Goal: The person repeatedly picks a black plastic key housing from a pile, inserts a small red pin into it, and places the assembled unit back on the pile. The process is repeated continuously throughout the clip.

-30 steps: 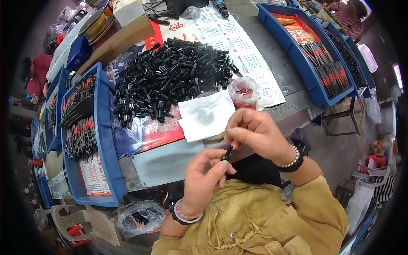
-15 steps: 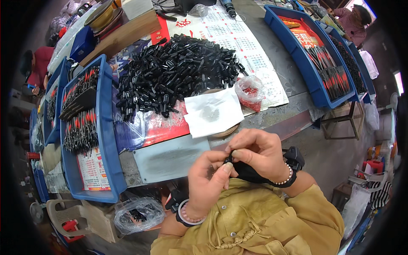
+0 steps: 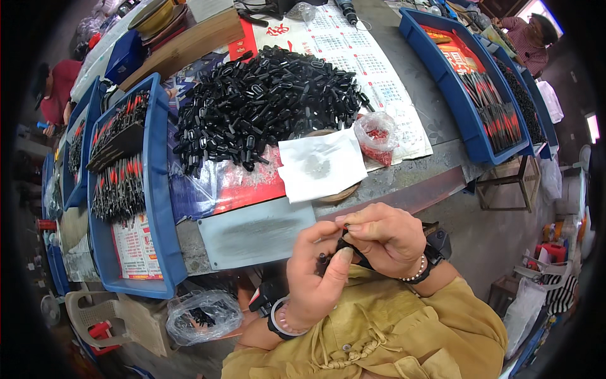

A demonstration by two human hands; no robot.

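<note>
My left hand [image 3: 315,278] and my right hand [image 3: 384,237] meet close to my chest, below the table's front edge. Between their fingertips sits a small black plastic part [image 3: 341,245], mostly hidden by the fingers. Both hands pinch it, the left from below, the right from above. A big heap of similar black plastic parts [image 3: 265,101] lies on the table beyond the hands. A white paper sheet [image 3: 320,165] lies over a round wooden disc just in front of the heap.
A small clear bag of red bits [image 3: 376,136] stands right of the paper. A blue tray [image 3: 158,189] with black and red pieces is at the left, another blue tray [image 3: 442,82] at the right. A plastic bag [image 3: 202,314] hangs under the table. Other people sit at the far corners.
My hands have drawn nearer to my chest and lower in view, still working the small black part. The table contents stay put.
</note>
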